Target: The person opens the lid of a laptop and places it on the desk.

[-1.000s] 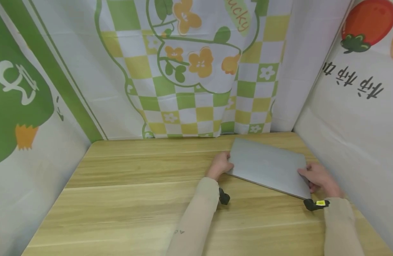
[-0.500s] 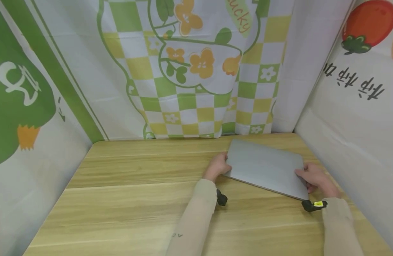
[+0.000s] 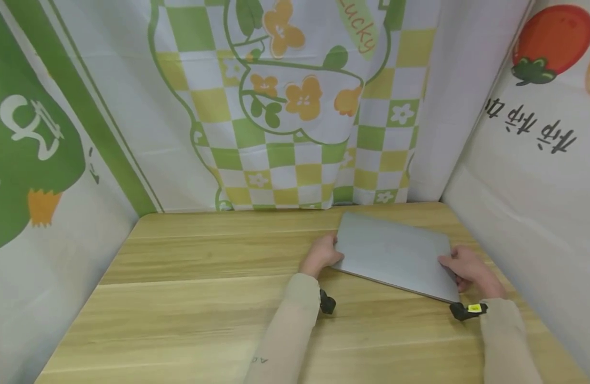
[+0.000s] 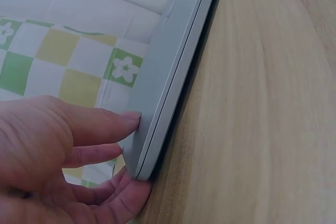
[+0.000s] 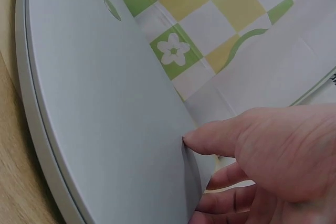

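Note:
A closed silver laptop [image 3: 396, 256] lies at a slant over the right part of the table in the head view. My left hand [image 3: 320, 253] grips its left edge, thumb on the lid and fingers beneath the corner, as the left wrist view shows on the laptop [image 4: 168, 77]. At the opposite edge my right hand [image 3: 472, 269] holds it, thumb on top and the other fingers curled at the side and underneath. The right wrist view shows the smooth lid of the laptop [image 5: 110, 103] with a shiny logo. Whether its underside touches the wood is hard to tell.
The wooden table [image 3: 180, 298] stretches to the left and front. A patterned curtain [image 3: 295, 133] hangs along the back edge, and a white printed curtain [image 3: 530, 202] borders the right side. Small black cameras sit at both wrists.
Both hands have drawn the laptop slightly left and nearer to me, keeping the same hold at its two edges. Its slant looks about the same.

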{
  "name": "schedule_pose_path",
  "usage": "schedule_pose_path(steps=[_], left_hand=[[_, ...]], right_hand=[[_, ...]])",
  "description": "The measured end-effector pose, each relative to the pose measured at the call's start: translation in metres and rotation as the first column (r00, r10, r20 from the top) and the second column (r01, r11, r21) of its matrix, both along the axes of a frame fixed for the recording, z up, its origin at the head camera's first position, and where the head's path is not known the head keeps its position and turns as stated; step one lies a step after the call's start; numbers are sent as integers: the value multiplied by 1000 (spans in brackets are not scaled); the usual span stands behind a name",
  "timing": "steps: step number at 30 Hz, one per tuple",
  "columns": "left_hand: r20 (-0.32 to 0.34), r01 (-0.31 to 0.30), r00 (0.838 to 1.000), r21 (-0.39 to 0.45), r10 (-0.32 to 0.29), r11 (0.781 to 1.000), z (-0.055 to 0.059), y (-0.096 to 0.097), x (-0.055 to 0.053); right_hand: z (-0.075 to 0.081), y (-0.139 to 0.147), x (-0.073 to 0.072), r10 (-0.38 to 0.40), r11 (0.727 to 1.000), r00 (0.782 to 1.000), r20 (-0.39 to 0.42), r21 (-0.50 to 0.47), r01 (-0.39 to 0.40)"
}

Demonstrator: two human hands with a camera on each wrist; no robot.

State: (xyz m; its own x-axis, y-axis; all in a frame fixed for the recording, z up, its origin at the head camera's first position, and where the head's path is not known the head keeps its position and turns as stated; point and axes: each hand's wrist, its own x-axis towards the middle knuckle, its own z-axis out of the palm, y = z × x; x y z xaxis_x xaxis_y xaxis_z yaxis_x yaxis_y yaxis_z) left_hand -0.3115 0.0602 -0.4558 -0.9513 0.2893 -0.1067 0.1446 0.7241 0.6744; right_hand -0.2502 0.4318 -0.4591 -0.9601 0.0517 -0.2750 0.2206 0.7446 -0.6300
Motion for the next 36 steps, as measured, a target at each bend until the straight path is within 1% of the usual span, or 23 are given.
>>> schedule_pose_path(steps=[6,10,15,21,26,32,36], left_hand=[[9,-1,1000,0,1,1000,0,-3,0],[13,-7,1000,15,7,1000,1,-5,-1],[8,2,1000,-2,-2,1000,2,-4,0],[7,19,1000,-29,-19,999,2,-4,0],[23,17,1000,-32,-17,999,0,-10,3],[13,18,1000,-27,-18,999,-1,-19,2],[20,12,1000,-24,-12,1000,0,-22,3]], right_hand=[[2,-4,-2,0,1000,1000,4,9,0],[3,-4,-4,3,1000,1000,13,10,-3],[3,-2,-5,9,1000,1000,26,16,-9],[4,-3,-1,12,1000,1000,23,23,-12],[1,-8,2,19,1000,999,28,22,-19],[2,-16,0,12,1000,1000,28,7,-13],[1,-19,-1,8,1000,999,33,-6,-8]])
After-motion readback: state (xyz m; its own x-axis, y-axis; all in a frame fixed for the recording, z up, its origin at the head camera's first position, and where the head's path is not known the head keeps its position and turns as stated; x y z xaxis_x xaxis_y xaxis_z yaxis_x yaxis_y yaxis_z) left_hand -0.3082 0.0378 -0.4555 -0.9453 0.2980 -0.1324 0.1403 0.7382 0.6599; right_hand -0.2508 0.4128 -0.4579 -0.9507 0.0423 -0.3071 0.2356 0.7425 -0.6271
